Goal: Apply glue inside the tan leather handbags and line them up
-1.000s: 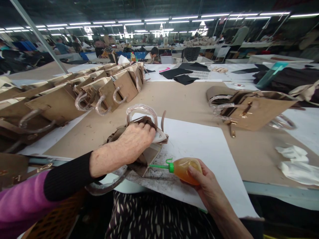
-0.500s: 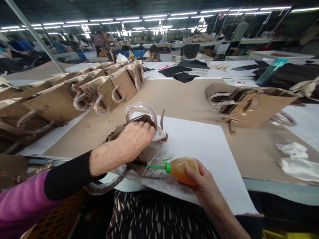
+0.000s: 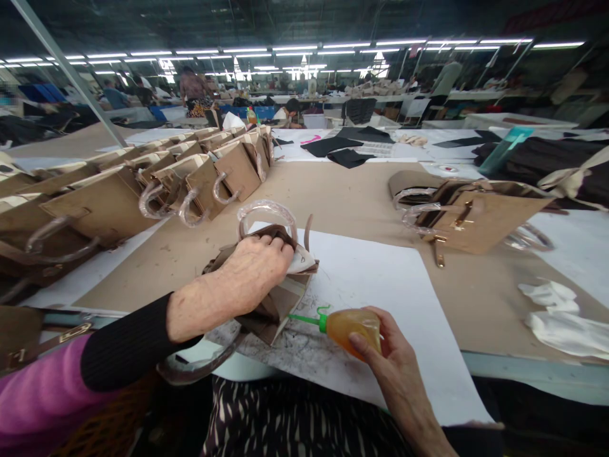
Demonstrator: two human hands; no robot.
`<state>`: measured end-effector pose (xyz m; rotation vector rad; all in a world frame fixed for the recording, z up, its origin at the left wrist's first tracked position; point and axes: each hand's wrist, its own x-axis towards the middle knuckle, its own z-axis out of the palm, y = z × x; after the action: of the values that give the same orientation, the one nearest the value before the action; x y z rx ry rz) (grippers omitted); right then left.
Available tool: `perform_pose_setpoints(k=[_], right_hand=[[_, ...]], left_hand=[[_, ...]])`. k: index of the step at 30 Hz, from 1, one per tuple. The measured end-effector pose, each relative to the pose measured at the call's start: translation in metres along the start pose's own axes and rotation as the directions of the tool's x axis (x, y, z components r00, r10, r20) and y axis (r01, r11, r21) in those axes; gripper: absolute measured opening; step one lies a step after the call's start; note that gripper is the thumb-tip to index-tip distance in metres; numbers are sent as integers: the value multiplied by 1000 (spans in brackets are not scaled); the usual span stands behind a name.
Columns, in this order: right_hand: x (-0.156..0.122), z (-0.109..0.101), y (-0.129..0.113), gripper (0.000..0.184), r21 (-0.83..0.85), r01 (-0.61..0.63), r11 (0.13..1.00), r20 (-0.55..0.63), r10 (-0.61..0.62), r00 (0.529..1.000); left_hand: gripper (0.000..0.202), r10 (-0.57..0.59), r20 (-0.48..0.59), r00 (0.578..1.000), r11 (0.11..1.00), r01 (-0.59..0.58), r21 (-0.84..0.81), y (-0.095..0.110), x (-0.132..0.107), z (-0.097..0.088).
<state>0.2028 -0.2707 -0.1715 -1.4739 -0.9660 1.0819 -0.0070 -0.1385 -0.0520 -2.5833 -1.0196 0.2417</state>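
A brown handbag point(image 3: 269, 310) lies on its side on a stained white sheet point(image 3: 375, 273), its plastic-wrapped handles at top and bottom. My left hand point(image 3: 254, 270) reaches across it, fingers curled over the bag's opening beside a pale lining flap point(image 3: 302, 259). In my right hand point(image 3: 387, 346) is a squeeze bottle point(image 3: 349, 327) of amber liquid with a green nozzle, thumb pressed on its side. The nozzle tip points left at the bag's edge; whether it touches there I cannot tell.
Rows of similar brown handbags point(image 3: 104, 203) stand at the left. More bags point(image 3: 480, 212) rest on the right, near crumpled white cloth point(image 3: 566, 317). Black cut pieces point(image 3: 333, 146) lie at the back, and a teal bottle point(image 3: 507, 150) leans at the far right. People work in the distance.
The bottle has tilted, its nozzle now sloping up to the left, and its tip has shifted slightly along the bag's edge. My left hand keeps its grip. The view has shifted slightly.
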Motion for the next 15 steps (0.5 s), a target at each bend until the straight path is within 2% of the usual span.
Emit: perform_pose_setpoints(k=[5, 10, 13, 15], right_hand=[[15, 1, 5, 51, -117, 44, 992, -48, -50, 998], [25, 6, 2, 53, -256, 142, 956, -91, -170, 981], [27, 11, 0, 44, -317, 250, 915, -88, -291, 953], [28, 15, 0, 37, -358, 346, 867, -72, -395, 916]], left_hand=[[14, -38, 49, 998, 999, 40, -36, -2, 1, -11], [16, -65, 128, 990, 994, 75, -75, -7, 4, -24], [16, -59, 126, 990, 993, 71, -95, -12, 5, -25], [15, -57, 105, 993, 993, 68, -100, -15, 6, -22]])
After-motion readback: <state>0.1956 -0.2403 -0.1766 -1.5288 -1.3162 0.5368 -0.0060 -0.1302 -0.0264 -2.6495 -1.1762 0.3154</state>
